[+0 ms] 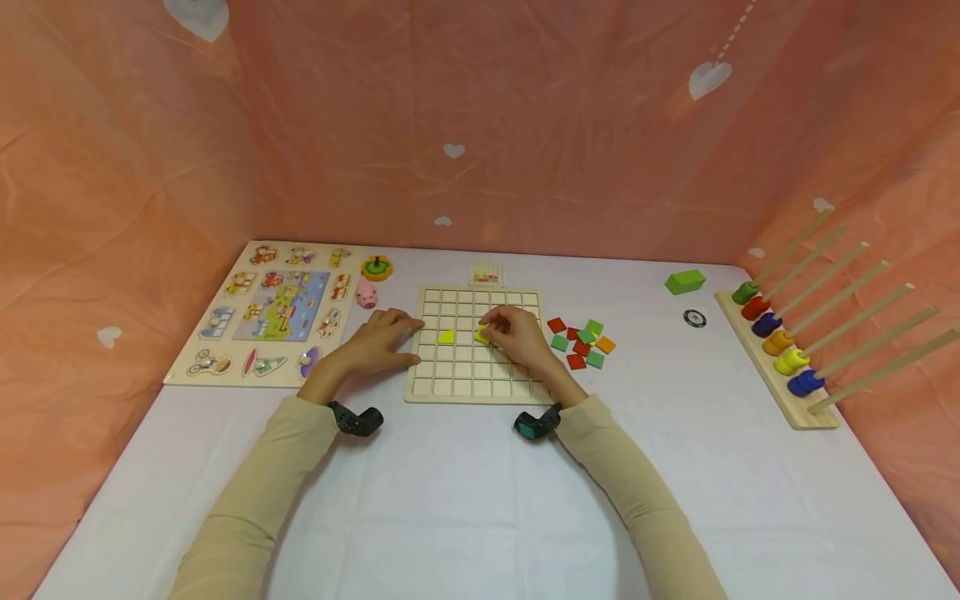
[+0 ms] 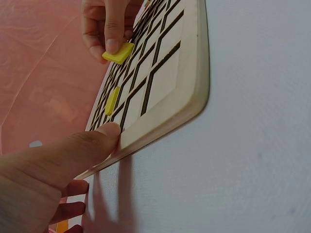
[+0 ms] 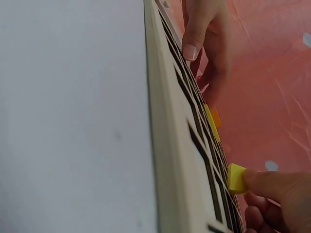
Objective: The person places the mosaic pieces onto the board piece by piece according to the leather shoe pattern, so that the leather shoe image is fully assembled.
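A wooden grid board point(image 1: 472, 392) lies flat in the middle of the table. One yellow tile point(image 1: 447, 337) sits on its left part. Over the board's centre my right hand point(image 1: 521, 337) pinches a second yellow tile point(image 2: 119, 53) between thumb and fingers, close above the squares. At the board's left edge rests my left hand point(image 1: 378, 342), its thumb touching the rim in the left wrist view and its fingers spread. Several loose red, green and orange tiles point(image 1: 576, 362) lie in a heap to the right of the board.
A picture puzzle board point(image 1: 217, 358) lies at the left, with a pink pig point(image 1: 367, 294) and a round green-orange toy point(image 1: 377, 267) beside it. A small pattern card point(image 1: 486, 273) is behind the grid. A green block point(image 1: 685, 282), a dark disc point(image 1: 694, 318) and a peg rack point(image 1: 780, 392) stand right.
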Motion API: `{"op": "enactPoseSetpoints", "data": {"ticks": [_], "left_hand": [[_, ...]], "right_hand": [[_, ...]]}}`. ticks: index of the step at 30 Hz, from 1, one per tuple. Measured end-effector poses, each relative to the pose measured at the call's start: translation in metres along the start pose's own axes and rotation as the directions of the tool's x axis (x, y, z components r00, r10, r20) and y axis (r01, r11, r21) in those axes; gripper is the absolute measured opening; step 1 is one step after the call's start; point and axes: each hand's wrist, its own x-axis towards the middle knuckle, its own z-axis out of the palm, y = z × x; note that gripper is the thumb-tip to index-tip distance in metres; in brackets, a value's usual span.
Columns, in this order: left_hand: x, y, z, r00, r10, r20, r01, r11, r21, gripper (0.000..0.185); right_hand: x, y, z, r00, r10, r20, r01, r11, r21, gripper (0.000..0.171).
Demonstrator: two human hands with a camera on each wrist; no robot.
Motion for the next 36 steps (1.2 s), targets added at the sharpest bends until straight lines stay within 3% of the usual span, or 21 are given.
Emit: {"op": "enactPoseSetpoints", "data": {"ticks": [7,20,29,36], "left_hand": [[0.0,0.001,0.0,1.0,0.004,-0.004,-0.004,1.0,-0.001,0.061],[-0.001,0.001,0.0,1.0,0.008,-0.007,-0.008,1.0,-0.005,0.061],[-0.001,-0.001,0.0,1.0,0.01,-0.009,-0.01,1.0,-0.005,0.061],[0.0,-0.001,0.001,1.0,0.007,-0.006,-0.007,1.0,-0.003,0.062]], "right_hand": [[0.0,-0.001,0.004,1.0,-0.012,0.018,0.014,0.994,-0.106,0.012],[-0.003,-0.007,0.003,0.999,-0.022,0.032,0.028,0.982,-0.185,0.014],[-0.009,-0.003,-0.011,0.995,-0.051,0.081,0.059,0.993,-0.099,0.023],[-0.018,0.007,-0.041,0.998,-0.067,-0.001,0.066,0.993,-0.101,0.018]]}}
